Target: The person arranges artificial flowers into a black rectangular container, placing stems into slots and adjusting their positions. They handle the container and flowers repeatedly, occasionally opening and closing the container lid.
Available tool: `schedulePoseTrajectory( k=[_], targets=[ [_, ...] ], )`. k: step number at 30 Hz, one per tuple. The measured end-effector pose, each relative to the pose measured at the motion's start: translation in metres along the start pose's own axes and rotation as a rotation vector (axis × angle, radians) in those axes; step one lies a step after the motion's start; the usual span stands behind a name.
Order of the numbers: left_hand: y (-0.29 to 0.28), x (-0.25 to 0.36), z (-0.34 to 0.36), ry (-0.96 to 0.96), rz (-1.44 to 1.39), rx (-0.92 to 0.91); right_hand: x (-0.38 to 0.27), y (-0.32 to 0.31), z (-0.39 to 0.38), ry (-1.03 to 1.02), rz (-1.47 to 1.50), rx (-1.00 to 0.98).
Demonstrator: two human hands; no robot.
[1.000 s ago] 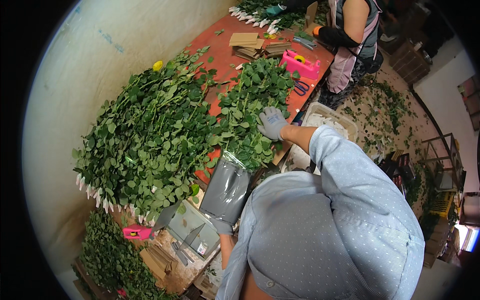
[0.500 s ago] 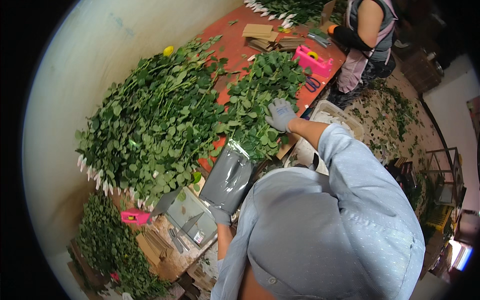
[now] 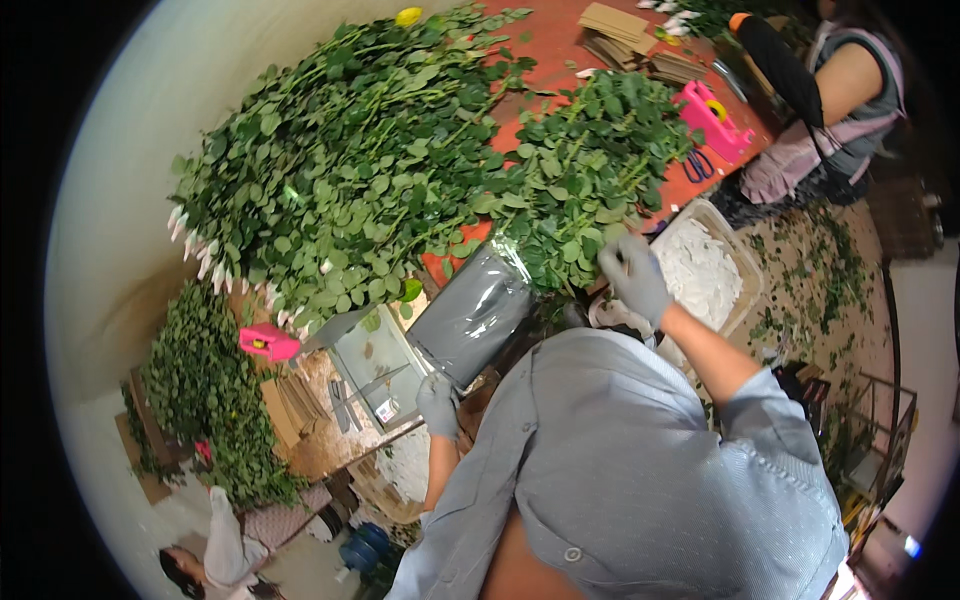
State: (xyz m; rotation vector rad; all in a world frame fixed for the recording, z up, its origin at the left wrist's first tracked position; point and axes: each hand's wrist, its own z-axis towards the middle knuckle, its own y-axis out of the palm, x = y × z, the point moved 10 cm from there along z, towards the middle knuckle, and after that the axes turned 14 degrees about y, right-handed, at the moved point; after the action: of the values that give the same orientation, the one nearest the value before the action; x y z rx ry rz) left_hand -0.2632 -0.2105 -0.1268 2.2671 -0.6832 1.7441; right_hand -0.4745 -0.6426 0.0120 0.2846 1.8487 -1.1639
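My left hand [image 3: 437,405], in a grey glove, is closed on the near end of a dark grey roll in shiny clear plastic [image 3: 475,315]. What is inside the roll is hidden. Its far end meets a pile of leafy green stems [image 3: 590,160] on the red table. Also gloved, my right hand [image 3: 638,282] hovers at that pile's near right edge, fingers curled toward the thumb; anything between them is too small to make out. A larger heap of leafy stems with pale wrapped heads [image 3: 350,180] covers the table's left side.
Beyond the pile are a pink tape dispenser [image 3: 715,120], scissors [image 3: 698,166] and cardboard pieces [image 3: 615,30]. A bin of white scraps [image 3: 705,270] stands at the right, near a co-worker [image 3: 850,100]. At left are a glass-sided box [image 3: 375,365] and another pink dispenser [image 3: 268,342].
My right hand has lifted off the leafy pile and drawn back toward me, its fingers curling. My left hand keeps hold of the roll. The view has shifted, showing another person at the lower left.
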Motion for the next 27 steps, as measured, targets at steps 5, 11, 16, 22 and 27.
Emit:
schedulePoseTrajectory(
  k=[5, 11, 16, 22, 27],
  targets=[
    [-0.035, -0.047, -0.085, -0.023, 0.327, -0.247, 0.101, 0.159, -0.054, 0.120, 0.214, -0.867],
    [-0.098, -0.179, -0.229, -0.366, 1.054, -0.345, 0.093, 0.212, -0.062, 0.875, 1.174, -0.780],
    [-0.076, -0.203, -0.263, -0.602, 0.956, -0.430, 0.100, 0.222, -0.061, 0.932, 1.192, -0.718],
    [-0.073, -0.208, -0.218, -0.522, 1.009, -0.582, 0.091, 0.211, -0.018, 0.902, 1.123, -0.551],
    [-0.138, -0.106, -0.156, -0.097, 0.920, -0.200, 0.071, 0.225, 0.007, 0.757, 1.228, -0.509]
  ],
)
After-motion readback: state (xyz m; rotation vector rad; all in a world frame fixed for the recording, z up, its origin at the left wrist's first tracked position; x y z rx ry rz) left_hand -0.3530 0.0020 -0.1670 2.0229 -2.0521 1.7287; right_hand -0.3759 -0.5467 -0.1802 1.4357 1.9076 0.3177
